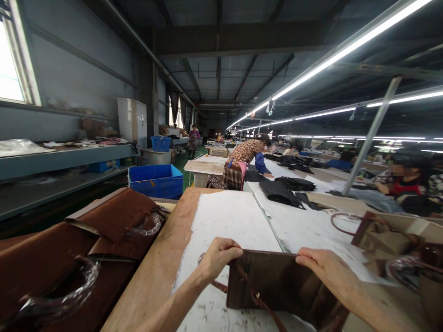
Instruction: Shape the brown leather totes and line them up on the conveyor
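A dark brown handbag (277, 281) stands on the white-covered table (228, 216) in front of me. My left hand (221, 256) pinches its top edge at the left corner, thumb and fingers closed. Farther right along the same edge, my right hand (318, 263) grips the rim between thumb and fingers. A thin brown strap with a small metal fitting hangs across the bag's face. Behind my left hand part of a round handle shows. The bag's lower right side is partly hidden by my right forearm.
Several brown bags with plastic-wrapped handles (152, 223) are piled at the left. More brown bags (391, 240) lie at the right. Black pieces (280, 191) lie farther along the table. A blue crate (155, 180) stands beyond the left edge. A person (238, 159) bends over the table ahead.
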The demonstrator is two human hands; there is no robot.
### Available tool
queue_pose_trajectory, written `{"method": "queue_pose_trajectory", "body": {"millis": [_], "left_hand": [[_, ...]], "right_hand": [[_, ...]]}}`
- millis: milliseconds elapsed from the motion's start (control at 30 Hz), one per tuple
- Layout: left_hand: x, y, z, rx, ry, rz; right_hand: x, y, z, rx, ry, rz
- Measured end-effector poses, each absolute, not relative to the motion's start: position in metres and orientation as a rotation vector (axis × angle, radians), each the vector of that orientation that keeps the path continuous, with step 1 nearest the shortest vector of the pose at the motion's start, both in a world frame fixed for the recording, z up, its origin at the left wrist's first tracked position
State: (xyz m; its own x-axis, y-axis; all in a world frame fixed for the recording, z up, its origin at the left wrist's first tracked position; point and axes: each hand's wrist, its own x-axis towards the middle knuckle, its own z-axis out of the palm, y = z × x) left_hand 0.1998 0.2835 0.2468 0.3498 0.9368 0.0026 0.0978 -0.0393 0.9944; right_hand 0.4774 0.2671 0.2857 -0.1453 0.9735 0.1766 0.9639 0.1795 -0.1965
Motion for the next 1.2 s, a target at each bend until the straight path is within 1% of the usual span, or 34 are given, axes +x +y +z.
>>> {"method": "queue_pose_trajectory", "body": {"millis": [167, 367, 533, 733, 1200], "left_hand": [[0.202, 0.280, 0.244, 1.303, 1.059, 0.849], [0.205, 0.282, 0.239, 1.307, 1.030, 0.920], [0.205, 0.281, 0.239, 1.331, 1.000, 0.983], [0.202, 0.270, 0.247, 1.307, 1.004, 0.897], [0.194, 0.261, 0.250, 1.253, 0.951, 0.871]], "right_hand": [[0.477, 0.268, 0.285, -1.871, -2.155, 0.076], [0.475, 0.266, 0.291, -1.964, -2.131, 0.140], [0.474, 0.263, 0.291, -1.918, -2.145, 0.135], [0.474, 0.263, 0.289, -1.909, -2.147, 0.109], [0.471, 0.255, 0.292, -1.933, -2.151, 0.074]]}}
